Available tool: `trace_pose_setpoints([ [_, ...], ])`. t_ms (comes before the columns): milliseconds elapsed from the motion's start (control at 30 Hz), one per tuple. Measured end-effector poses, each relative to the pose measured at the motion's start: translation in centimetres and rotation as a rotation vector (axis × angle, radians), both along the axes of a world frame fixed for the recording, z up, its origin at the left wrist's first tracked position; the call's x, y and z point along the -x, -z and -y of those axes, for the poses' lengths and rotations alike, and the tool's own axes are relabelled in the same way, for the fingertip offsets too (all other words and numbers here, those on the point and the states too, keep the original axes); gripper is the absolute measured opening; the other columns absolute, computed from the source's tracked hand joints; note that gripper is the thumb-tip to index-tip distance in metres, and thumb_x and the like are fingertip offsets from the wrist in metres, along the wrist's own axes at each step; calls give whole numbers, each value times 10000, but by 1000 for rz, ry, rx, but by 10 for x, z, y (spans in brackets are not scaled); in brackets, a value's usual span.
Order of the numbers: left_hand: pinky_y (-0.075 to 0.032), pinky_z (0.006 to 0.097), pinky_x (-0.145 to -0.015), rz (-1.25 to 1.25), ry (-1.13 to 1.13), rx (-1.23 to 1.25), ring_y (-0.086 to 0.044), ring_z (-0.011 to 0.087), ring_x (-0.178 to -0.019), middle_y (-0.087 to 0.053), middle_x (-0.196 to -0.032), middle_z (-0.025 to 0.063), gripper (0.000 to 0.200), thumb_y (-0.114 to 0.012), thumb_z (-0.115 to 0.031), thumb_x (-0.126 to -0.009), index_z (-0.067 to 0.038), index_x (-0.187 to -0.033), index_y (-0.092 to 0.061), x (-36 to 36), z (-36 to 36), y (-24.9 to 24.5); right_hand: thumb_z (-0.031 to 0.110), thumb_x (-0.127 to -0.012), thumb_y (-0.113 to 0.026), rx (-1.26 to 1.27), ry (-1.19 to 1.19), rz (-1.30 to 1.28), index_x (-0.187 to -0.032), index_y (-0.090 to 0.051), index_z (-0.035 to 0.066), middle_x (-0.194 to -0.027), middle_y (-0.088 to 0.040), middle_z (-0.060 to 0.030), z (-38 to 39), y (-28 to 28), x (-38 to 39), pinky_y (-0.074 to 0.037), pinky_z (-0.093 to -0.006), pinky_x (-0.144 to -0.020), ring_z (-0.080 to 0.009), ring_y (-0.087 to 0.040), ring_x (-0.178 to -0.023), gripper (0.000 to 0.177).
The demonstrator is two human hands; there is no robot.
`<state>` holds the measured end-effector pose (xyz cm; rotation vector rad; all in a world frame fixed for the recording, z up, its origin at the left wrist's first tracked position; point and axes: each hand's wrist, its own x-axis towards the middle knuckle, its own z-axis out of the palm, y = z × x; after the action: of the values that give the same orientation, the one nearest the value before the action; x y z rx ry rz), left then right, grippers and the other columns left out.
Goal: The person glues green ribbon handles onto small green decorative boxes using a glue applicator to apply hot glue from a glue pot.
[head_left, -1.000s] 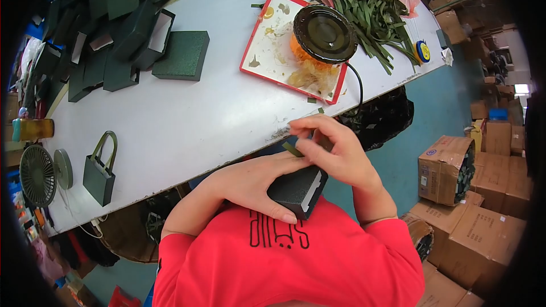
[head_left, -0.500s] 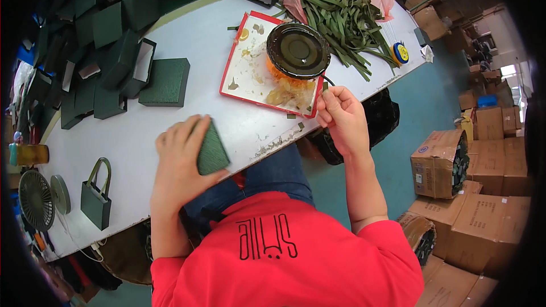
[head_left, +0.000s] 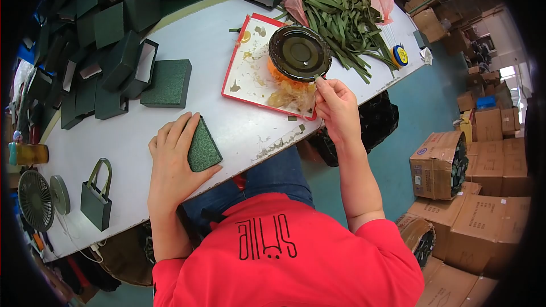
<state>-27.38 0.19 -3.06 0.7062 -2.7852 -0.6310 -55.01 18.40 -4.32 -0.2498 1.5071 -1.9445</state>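
My left hand is wrapped round a small dark-green box near the table's front edge, with the thumb along its near side. My right hand pinches a short green ribbon between thumb and fingertips. The ribbon's end is at the near rim of a round black pan, which has a dark, shiny inside and an orange base. Under the pan lies a red-edged white tray spotted with yellowish residue. Most of the ribbon is hidden by my fingers.
Many green ribbons spill from a pink plastic bag at the back. Stacked green boxes fill the far left, with one separate box nearer. A small handled green bag and a fan stand left. Cartons are piled right.
My left hand has shifted slightly left with the green box, which is now tilted differently. My right hand has moved up and left, bringing the ribbon's end to the pan's rim.
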Motion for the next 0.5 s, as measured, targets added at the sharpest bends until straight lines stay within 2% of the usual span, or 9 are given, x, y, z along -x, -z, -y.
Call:
trace_pose_setpoints([
  [267, -307, 455, -1095, 10, -23, -7, -443, 321, -1325, -484, -1463, 109, 976, -894, -229, -549, -67, -1424, -493, 1, -2, -1, 139, -952, -681, 35, -32, 76, -885, -562, 61, -693, -561, -5, 0, 6, 7, -227, -203, -409, -21, -345, -473, 157],
  [500, -317, 446, -1104, -44, 6, -23, -456, 333, -1321, -496, -1450, 123, 970, -894, -229, -556, -61, -1423, -492, 0, -1, -1, 133, -962, -654, 60, 16, -27, -885, -548, 61, -705, -545, 8, -9, -2, -11, -266, -198, -459, -18, -362, -519, 150],
])
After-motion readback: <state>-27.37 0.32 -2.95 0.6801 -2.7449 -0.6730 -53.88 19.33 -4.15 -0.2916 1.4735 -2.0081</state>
